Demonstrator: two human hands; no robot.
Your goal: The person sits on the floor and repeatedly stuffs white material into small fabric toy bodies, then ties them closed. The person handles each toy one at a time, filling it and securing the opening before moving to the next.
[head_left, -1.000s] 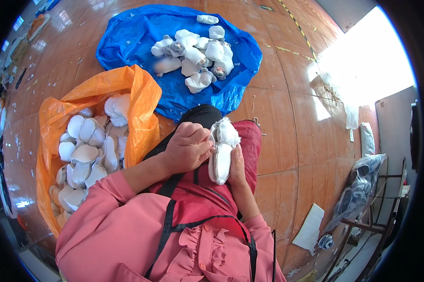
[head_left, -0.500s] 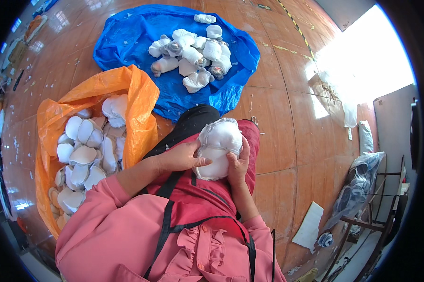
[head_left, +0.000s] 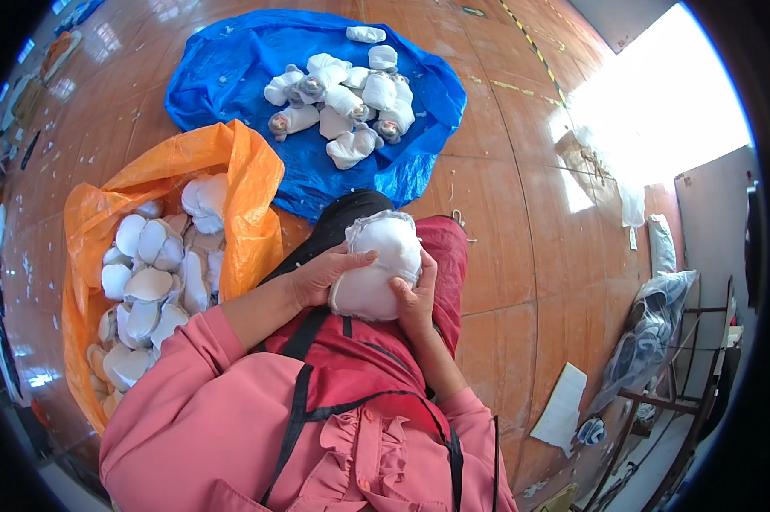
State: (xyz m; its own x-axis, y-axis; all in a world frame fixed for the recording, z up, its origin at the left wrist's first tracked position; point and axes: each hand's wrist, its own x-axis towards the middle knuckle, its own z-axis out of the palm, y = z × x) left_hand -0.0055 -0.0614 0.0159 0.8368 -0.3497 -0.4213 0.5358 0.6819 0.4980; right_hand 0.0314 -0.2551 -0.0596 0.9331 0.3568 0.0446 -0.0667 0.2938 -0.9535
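Both hands hold a rounded white padded piece [head_left: 376, 264] over my lap. My left hand [head_left: 329, 271] grips its left side with the thumb across the top. My right hand [head_left: 415, 294] cups its lower right edge. Left of me, an orange plastic bag [head_left: 240, 183] lies open with several similar white pieces [head_left: 150, 277] inside. Farther ahead, a blue plastic sheet [head_left: 231, 77] on the floor carries a pile of folded white pieces [head_left: 342, 107].
I sit on a reddish-brown wooden floor [head_left: 521, 222] in a pink top and dark red apron. A clear plastic bag of items [head_left: 649, 333] leans by a metal frame [head_left: 675, 410] at the right. A white sheet of paper [head_left: 562, 405] lies near it.
The white piece was upright and narrow between my hands; it has been turned and spread so its broad rounded face shows. My left hand shifted from covering it to its left side.
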